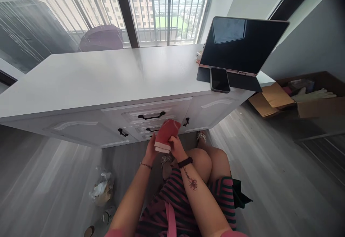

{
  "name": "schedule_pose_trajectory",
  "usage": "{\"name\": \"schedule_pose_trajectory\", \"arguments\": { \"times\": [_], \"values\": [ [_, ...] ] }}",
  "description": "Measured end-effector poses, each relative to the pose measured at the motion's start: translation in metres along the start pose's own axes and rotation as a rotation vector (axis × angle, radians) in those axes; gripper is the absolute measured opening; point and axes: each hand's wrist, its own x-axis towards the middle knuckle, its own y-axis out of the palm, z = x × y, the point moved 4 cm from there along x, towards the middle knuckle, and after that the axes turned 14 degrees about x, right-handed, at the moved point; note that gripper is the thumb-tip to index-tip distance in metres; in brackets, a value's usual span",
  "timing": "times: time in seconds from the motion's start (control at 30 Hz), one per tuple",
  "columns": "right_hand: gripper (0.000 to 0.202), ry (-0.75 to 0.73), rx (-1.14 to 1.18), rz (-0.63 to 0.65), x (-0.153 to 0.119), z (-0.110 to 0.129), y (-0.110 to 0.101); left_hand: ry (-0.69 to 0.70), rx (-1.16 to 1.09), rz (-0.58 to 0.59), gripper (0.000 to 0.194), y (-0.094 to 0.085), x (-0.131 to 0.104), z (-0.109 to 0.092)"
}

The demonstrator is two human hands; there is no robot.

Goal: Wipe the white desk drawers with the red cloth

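A red sock (167, 132) with a white cuff is held up above my lap, just in front of the white cabinet's drawers. It looks folded, or it may be a pair laid together. My left hand (151, 149) grips its left edge near the cuff, with the fingertips hidden behind the fabric. On the other side, my right hand (177, 147) is closed on the right edge, thumb lying over the front. The cuff end points down toward me and the rounded end points away.
A white cabinet (113, 75) with dark handles stands ahead. On its right end are a tablet (239, 46) and a phone (219, 80). An open cardboard box (318, 107) is at the right. A plastic bag (103, 190) and a jar (107, 216) sit on the floor at left.
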Motion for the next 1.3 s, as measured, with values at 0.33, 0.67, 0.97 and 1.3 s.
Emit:
{"name": "schedule_pose_trajectory", "arguments": {
  "times": [0.33,0.67,0.97,1.3],
  "values": [
    [0.014,0.202,-0.164,0.300,-0.044,-0.024,0.051,0.368,0.443,-0.309,0.050,-0.031,-0.121,-0.042],
    [0.038,0.194,-0.042,0.367,-0.130,-0.016,0.076,0.569,0.536,-0.296,0.034,-0.015,-0.207,-0.054],
    [0.042,0.070,-0.112,0.407,-0.178,0.005,0.094,0.564,0.498,-0.266,0.034,-0.021,-0.251,-0.041],
    [0.039,0.218,-0.237,0.433,-0.214,-0.028,0.084,0.444,0.458,-0.267,0.041,-0.037,-0.290,-0.028]
  ]
}}
